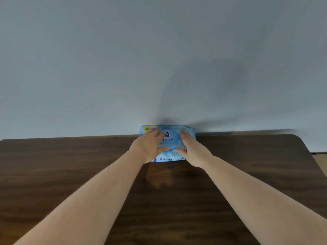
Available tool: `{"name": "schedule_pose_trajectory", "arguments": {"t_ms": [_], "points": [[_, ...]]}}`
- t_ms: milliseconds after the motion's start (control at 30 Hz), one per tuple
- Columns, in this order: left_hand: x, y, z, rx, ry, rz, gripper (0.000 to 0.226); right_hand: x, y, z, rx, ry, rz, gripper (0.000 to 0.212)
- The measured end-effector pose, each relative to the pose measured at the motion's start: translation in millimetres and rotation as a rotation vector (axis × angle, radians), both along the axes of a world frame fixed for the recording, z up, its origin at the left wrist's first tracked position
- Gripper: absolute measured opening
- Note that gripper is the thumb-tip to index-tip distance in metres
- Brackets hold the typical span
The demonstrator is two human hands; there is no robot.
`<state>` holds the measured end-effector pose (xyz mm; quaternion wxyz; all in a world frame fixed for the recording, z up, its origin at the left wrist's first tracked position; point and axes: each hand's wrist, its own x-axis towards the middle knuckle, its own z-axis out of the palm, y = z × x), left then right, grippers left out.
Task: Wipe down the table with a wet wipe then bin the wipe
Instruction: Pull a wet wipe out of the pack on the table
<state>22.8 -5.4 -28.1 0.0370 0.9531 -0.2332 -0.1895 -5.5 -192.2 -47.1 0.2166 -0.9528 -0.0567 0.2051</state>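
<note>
A light blue pack of wet wipes (169,141) with a round lid and a yellow corner label lies at the far edge of the dark wooden table (70,165), against the wall. My left hand (149,146) rests on the pack's left half, fingers spread over the top, thumb near the lid's front edge. On the pack's right half lies my right hand (192,147), its thumb touching the same front edge. The lid looks closed. No loose wipe is visible.
A pale grey-blue wall (106,68) rises directly behind the table. The table's right far corner (299,138) is rounded, with a strip of light floor (320,161) beyond it. Both my forearms stretch across the table's middle.
</note>
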Motion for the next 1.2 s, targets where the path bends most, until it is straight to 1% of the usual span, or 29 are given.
{"name": "schedule_pose_trajectory", "arguments": {"t_ms": [67, 100, 200, 267, 300, 367, 433, 467, 500, 533, 567, 600, 633, 667, 700, 733, 800, 867, 933, 1067, 1200], "points": [[3.9, 0.1, 5.3, -0.114, 0.022, 0.091, 0.057, -1.2, 1.1, 0.3, -0.014, 0.003, 0.009, 0.073], [6.9, -0.7, 7.0, -0.186, -0.002, 0.159, 0.054, -1.7, 1.2, 0.0, -0.019, 0.002, 0.014, 0.073], [11.0, -3.7, 11.8, -0.293, -0.202, 0.273, 0.062, -1.3, 1.7, 1.6, -0.033, 0.011, 0.021, 0.075], [9.3, -5.0, 17.8, -0.358, -0.335, 0.395, 0.05, -0.3, 2.9, 3.2, -0.038, 0.014, 0.015, 0.075], [7.5, -5.0, 19.7, -0.352, -0.347, 0.468, 0.042, -0.2, 3.4, 3.8, -0.042, 0.016, 0.017, 0.076], [2.8, -6.6, 19.2, -0.282, -0.299, 0.545, 0.037, -0.4, 3.6, 4.9, -0.048, 0.008, 0.018, 0.076], [-2.5, -10.3, 12.5, -0.341, -0.232, 0.553, 0.037, -0.9, 2.9, 6.3, -0.056, 0.001, 0.021, 0.076], [-5.5, -12.0, 10.0, -0.39, -0.195, 0.531, 0.04, -1.2, 2.9, 7.3, -0.054, -0.002, 0.021, 0.075], [-8.7, -13.4, 7.2, -0.416, -0.166, 0.477, 0.051, -0.9, 2.6, 7.8, -0.047, -0.004, 0.019, 0.075], [-11.3, -14.7, 4.4, -0.423, -0.156, 0.418, 0.061, -0.5, 2.3, 8.6, -0.041, -0.005, 0.018, 0.075], [-13.2, -15.4, 0.6, -0.409, -0.18, 0.371, 0.065, -0.4, 2.1, 9.3, -0.04, -0.001, 0.019, 0.074], [-14.6, -16.5, -2.3, -0.382, -0.236, 0.34, 0.063, -0.1, 1.6, 9.7, -0.045, 0.007, 0.024, 0.073], [-16.3, -18.1, -4.1, -0.363, -0.278, 0.34, 0.054, -0.4, 1.2, 10.7, -0.057, 0.016, 0.033, 0.071], [-17.3, -20.2, -4.1, -0.379, -0.304, 0.368, 0.04, -0.6, 1.2, 12.4, -0.072, 0.02, 0.041, 0.066], [-17.8, -22.0, -1.7, -0.43, -0.299, 0.432, 0.026, -0.9, 1.5, 14.7, -0.088, 0.007, 0.046, 0.061], [-17.1, -23.2, 1.4, -0.49, -0.261, 0.525, 0.016, -1.3, 2.6, 16.9, -0.11, -0.034, 0.047, 0.055], [-15.4, -20.8, 5.2, -0.596, -0.202, 0.698, 0.019, -1.7, 7.5, 19.1, -0.174, -0.188, 0.054, 0.048], [-14.4, -9.7, 5.8, -0.687, -0.197, 0.796, 0.019, -0.3, 14.7, 19.7, -0.21, -0.301, 0.054, 0.041], [-15.7, 7.0, 4.4, -0.705, -0.155, 0.843, 0.017, 3.3, 24.9, 18.7, -0.2, -0.309, 0.055, 0.036], [-15.1, 31.9, -3.5, -0.589, -0.063, 0.857, 0.019, 11.7, 43.1, 13.9, -0.166, -0.284, 0.066, 0.032], [-15.8, 39.0, -10.0, -0.576, -0.042, 0.847, 0.019, 14.7, 51.8, 10.8, -0.136, -0.306, 0.043, 0.028]]}}
